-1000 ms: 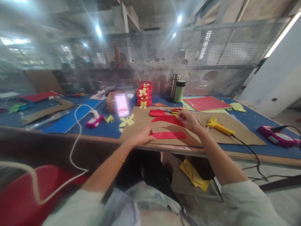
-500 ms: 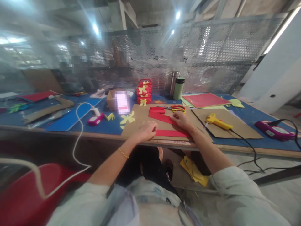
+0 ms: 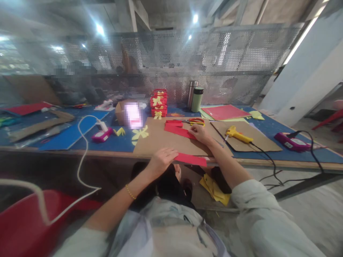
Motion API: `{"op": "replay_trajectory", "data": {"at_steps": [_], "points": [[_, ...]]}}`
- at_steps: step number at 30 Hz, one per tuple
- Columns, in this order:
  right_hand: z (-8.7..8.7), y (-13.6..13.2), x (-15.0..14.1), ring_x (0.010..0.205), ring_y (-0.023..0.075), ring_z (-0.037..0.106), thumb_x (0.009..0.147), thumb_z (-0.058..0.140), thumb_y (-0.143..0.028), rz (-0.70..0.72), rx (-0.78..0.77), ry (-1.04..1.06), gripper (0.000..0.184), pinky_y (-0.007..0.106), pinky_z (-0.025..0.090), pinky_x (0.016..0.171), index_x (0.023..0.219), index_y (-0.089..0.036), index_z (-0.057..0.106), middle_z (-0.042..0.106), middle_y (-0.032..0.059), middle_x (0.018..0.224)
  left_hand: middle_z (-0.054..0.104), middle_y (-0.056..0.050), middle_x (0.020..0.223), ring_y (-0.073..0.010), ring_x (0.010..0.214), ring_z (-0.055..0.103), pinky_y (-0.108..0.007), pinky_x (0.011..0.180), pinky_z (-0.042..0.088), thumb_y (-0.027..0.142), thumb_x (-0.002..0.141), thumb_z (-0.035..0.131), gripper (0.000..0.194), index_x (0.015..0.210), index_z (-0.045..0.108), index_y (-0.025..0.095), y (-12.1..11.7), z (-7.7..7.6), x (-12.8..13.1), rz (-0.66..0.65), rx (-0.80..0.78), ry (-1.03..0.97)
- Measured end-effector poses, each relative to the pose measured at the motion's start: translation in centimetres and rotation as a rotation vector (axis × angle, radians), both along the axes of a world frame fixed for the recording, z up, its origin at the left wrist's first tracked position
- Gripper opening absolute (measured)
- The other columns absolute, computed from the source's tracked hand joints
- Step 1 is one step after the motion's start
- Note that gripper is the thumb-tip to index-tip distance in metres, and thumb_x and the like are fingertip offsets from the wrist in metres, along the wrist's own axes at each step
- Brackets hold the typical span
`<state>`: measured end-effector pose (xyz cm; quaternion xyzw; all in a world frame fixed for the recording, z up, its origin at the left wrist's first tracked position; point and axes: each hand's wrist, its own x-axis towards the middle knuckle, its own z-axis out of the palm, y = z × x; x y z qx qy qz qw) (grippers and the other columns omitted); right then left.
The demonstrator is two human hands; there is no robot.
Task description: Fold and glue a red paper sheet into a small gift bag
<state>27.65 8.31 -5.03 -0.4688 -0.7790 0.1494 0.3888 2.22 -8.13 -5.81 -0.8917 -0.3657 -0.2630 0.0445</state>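
Observation:
My left hand [image 3: 161, 160] is closed on one end of a red strip [image 3: 192, 159], which sticks out to the right over the table's front edge. Farther back, my right hand [image 3: 199, 134] has its fingers bent and pinched at the right end of another red strip [image 3: 178, 131] lying on a cardboard sheet [image 3: 150, 142]. Its fingertips are partly hidden. Behind that strip is a small red folded piece [image 3: 173, 123]. Scissors with red and yellow handles [image 3: 197, 122] lie just beyond my right hand.
A yellow glue gun [image 3: 238, 134] rests on cardboard at right, its cord hanging off the edge. Red boxes with yellow bows [image 3: 159, 103], a green bottle [image 3: 197, 100] and a lit phone [image 3: 134, 116] stand behind. Purple devices [image 3: 292, 142] and yellow cut-outs [image 3: 140, 133] lie around.
My left hand has drawn the near red strip off the cardboard toward me, over the table edge. My right hand stays at the far strip. The view has shifted slightly right.

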Motion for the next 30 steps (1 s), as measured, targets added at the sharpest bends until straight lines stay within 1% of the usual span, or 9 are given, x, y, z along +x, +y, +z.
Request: {"op": "replay_trajectory", "data": {"at_steps": [3,7,10,15,19,23,26,28,30], "points": [[0.0,0.0,0.1,0.065,0.0163,0.054,0.08,0.062,-0.029,0.011,-0.001,0.009,0.014,0.028,0.04,0.063,0.07,-0.021,0.056,0.062,0.0019,0.067,0.078,-0.007,0.116,-0.0211,0.113,0.072,-0.041,0.101,0.056,0.015,0.102,0.042,0.035,0.115,0.074,0.023,-0.4,1.0,-3.4,0.091,0.068,-0.079],[-0.1,0.1,0.2,0.065,0.0161,0.054,0.081,0.06,-0.03,0.023,-0.009,0.021,0.014,0.027,0.04,0.062,0.072,-0.02,0.06,0.064,0.0026,0.068,0.08,-0.007,0.109,-0.0238,0.102,0.074,-0.045,0.096,0.056,0.024,0.1,0.049,0.029,0.108,0.077,0.023,0.1,3.4,-8.9,0.283,0.173,-0.157],[-0.2,0.1,0.3,0.065,0.016,0.055,0.083,0.059,-0.031,0.051,-0.019,0.02,0.016,0.027,0.041,0.062,0.077,-0.018,0.066,0.066,0.003,0.07,0.081,-0.005,0.106,-0.0248,0.101,0.074,-0.046,0.096,0.053,0.029,0.098,0.051,0.028,0.103,0.078,0.027,0.9,4.4,-12.5,0.419,0.188,-0.159],[0.0,0.1,0.5,0.068,0.0173,0.057,0.083,0.06,-0.031,0.073,-0.004,0.005,0.019,0.029,0.042,0.065,0.081,-0.017,0.072,0.069,0.0042,0.072,0.081,-0.007,0.104,-0.0306,0.105,0.071,-0.052,0.093,0.048,0.025,0.095,0.047,0.032,0.097,0.079,0.027,2.0,3.9,-16.2,0.451,0.135,-0.028],[0.2,0.0,0.6,0.071,0.018,0.059,0.084,0.059,-0.032,0.058,0.015,0.003,0.02,0.029,0.043,0.068,0.075,-0.018,0.07,0.07,0.0048,0.075,0.08,-0.005,0.112,-0.0303,0.112,0.067,-0.055,0.1,0.043,0.02,0.096,0.043,0.036,0.1,0.078,0.024,1.5,3.5,-17.9,0.505,0.137,0.042],[0.4,-0.4,0.5,0.07,0.0182,0.059,0.085,0.059,-0.03,0.034,0.058,0.011,0.017,0.03,0.044,0.067,0.076,-0.018,0.067,0.069,0.0045,0.074,0.074,-0.006,0.128,-0.0316,0.121,0.061,-0.054,0.103,0.042,0.008,0.092,0.038,0.044,0.113,0.074,0.022,0.3,4.1,-18.0,0.635,0.126,0.107],[0.7,-1.6,0.2,0.075,0.0192,0.06,0.086,0.057,-0.025,0.014,0.11,0.03,0.012,0.031,0.045,0.071,0.085,-0.019,0.068,0.072,0.0051,0.082,0.06,-0.014,0.146,-0.0342,0.13,0.056,-0.052,0.106,0.042,0.006,0.091,0.04,0.051,0.133,0.066,0.018,-0.5,4.9,-15.7,0.737,0.239,0.077],[0.9,-2.9,0.0,0.082,0.0206,0.06,0.089,0.055,-0.021,-0.006,0.234,-0.03,0.013,0.033,0.044,0.078,0.089,-0.019,0.068,0.072,0.0072,0.089,0.059,-0.017,0.146,-0.0327,0.134,0.053,-0.049,0.112,0.039,0.006,0.091,0.04,0.051,0.136,0.063,0.014,-0.7,5.3,-12.9,0.682,0.316,0.06],[1.1,-4.7,-0.5,0.088,0.0222,0.059,0.094,0.052,-0.019,-0.012,0.436,-0.182,0.017,0.036,0.041,0.084,0.087,-0.019,0.067,0.072,0.0097,0.093,0.06,-0.017,0.143,-0.0302,0.135,0.052,-0.047,0.115,0.039,0.01,0.096,0.04,0.046,0.135,0.063,0.013,-0.7,5.5,-9.5,0.562,0.364,0.021]]}}
